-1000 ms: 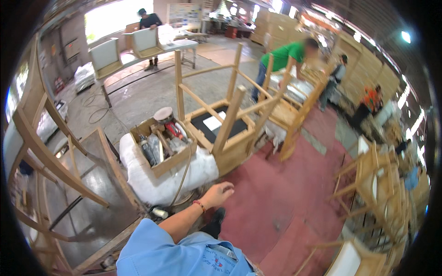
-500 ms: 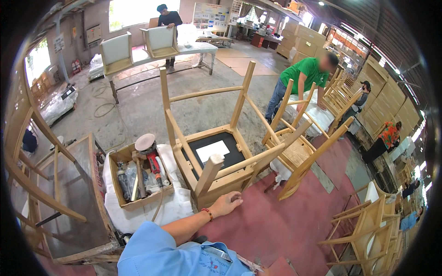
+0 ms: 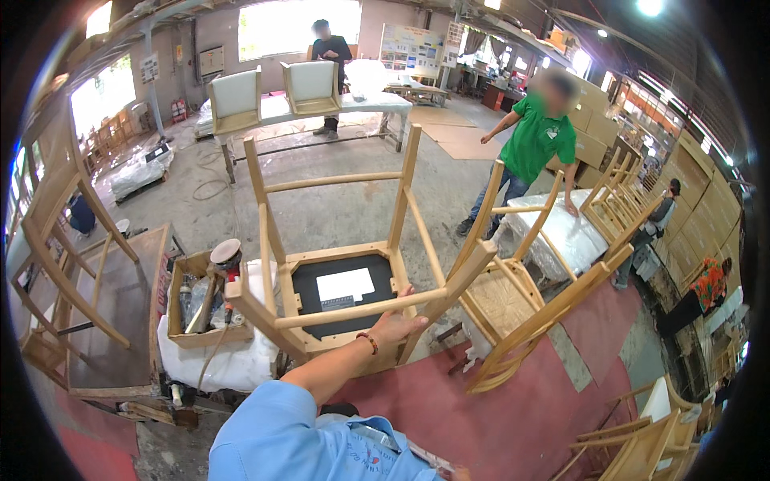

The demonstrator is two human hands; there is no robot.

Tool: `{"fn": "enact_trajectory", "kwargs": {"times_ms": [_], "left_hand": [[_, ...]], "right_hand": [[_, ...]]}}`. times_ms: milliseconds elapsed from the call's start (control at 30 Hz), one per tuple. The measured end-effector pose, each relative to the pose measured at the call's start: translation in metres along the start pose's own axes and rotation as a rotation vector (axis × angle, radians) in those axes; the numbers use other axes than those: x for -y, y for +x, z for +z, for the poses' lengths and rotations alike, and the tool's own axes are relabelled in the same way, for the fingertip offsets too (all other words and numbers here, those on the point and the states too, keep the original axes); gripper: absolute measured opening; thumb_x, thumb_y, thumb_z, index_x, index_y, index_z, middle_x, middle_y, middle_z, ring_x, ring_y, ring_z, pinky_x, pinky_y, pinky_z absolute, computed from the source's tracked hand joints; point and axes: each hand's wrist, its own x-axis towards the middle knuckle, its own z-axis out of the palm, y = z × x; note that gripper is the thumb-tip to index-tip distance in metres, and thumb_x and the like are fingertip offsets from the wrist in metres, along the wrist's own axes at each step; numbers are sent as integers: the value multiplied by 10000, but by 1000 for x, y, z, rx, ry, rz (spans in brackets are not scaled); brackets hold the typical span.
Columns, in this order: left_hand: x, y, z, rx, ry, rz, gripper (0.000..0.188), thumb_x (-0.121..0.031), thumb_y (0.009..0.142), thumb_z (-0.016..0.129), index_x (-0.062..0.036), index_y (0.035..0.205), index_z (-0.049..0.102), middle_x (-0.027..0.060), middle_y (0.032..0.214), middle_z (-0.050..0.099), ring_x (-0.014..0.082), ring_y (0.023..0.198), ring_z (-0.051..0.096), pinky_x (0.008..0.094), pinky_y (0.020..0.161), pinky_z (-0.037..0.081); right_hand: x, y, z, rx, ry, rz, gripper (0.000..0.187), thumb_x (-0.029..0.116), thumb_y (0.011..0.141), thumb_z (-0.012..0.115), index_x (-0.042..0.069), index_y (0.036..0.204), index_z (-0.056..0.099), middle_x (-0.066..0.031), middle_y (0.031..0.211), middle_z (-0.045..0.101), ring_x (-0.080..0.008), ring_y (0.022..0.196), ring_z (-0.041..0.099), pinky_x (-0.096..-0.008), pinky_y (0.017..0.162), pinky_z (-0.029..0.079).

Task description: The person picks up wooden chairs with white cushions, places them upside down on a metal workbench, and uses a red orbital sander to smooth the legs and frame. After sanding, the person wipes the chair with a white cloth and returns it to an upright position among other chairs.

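Note:
My left hand (image 3: pixel 395 327), with a beaded bracelet at the wrist, is at the near side of an upturned wooden chair (image 3: pixel 333 178). Its fingers are apart, one pointing up across the near stretcher (image 3: pixel 353 312); whether they touch the wood I cannot tell. Nothing shows in the hand. The chair's legs point up, and a white label (image 3: pixel 345 282) lies on the black underside of its seat. No right hand can be made out; only a small skin-toned patch shows at the lower edge.
Left of the chair, a tool box (image 3: pixel 210 340) with a sander (image 3: pixel 226 253) rests on white padding. Another upturned chair (image 3: pixel 501 305) stands to the right. A co-worker in green (image 3: pixel 539 144) leans on a wrapped table (image 3: pixel 553 232); another person (image 3: pixel 330 52) stands behind the far bench.
My left hand has moved up to the chair's near stretcher. The view has shifted. The co-worker in green has straightened up, one arm now out to the side.

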Motion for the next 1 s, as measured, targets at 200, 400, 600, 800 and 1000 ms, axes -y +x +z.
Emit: {"fn": "enact_trajectory", "kwargs": {"times_ms": [200, 400, 600, 800, 1000], "left_hand": [[8, 68, 28, -156, 367, 412, 935, -282, 714, 831, -78, 1485, 343, 186, 1575, 236, 349, 1481, 173, 426, 1205, 200], [11, 129, 25, 0, 310, 878, 743, -447, 766, 781, -79, 1357, 520, 149, 1341, 568, 313, 1316, 495, 521, 1123, 305], [7, 154, 23, 111, 274, 929, 464, -295, 736, 782, -73, 1114, 630, 69, 868, 684, 239, 773, 645, 369, 775, 456], [2, 159, 7, 242, 268, 784, 472, -358, 775, 746, -23, 1085, 624, 119, 872, 647, 286, 816, 626, 400, 821, 454], [-27, 170, -19, 190, 311, 940, 349, -330, 790, 758, -62, 977, 637, 110, 841, 612, 308, 894, 619, 433, 858, 470]], "right_hand": [[61, 70, -48, 15, 44, -43, 238, 330, 940, 580, 121, 1040, 635, -77, 1060, 615, -209, 841, 594, -389, 665, 520], [146, 91, -6, 151, -64, -40, 459, 288, 882, 681, 5, 1226, 575, -166, 1089, 654, -260, 934, 623, -357, 730, 524], [333, 131, 100, 180, -559, -675, 819, 376, 743, 829, -19, 1370, 481, -159, 1212, 596, -266, 1078, 602, -351, 849, 530], [437, 138, 189, 419, -356, -1172, 755, 391, 742, 816, 59, 1336, 489, -120, 1329, 537, -233, 1198, 546, -401, 989, 469], [431, 135, 194, 347, -412, -824, 689, 289, 724, 851, 62, 1281, 513, -80, 1293, 563, -224, 1175, 558, -401, 971, 497]]}}
